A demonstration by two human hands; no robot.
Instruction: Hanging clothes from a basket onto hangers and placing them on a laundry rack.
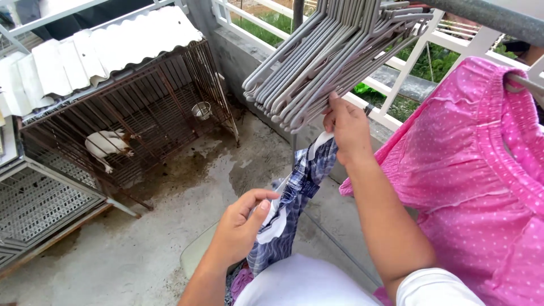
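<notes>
Already the right hand (347,129) pinches the top of a blue plaid garment (294,198), just under the bunch of grey hangers (323,62); the left hand (241,226) grips its lower white edge; right of the hangers, a pink dotted garment (481,170) hangs drying; the plaid garment isn't yet on a hanger.
</notes>
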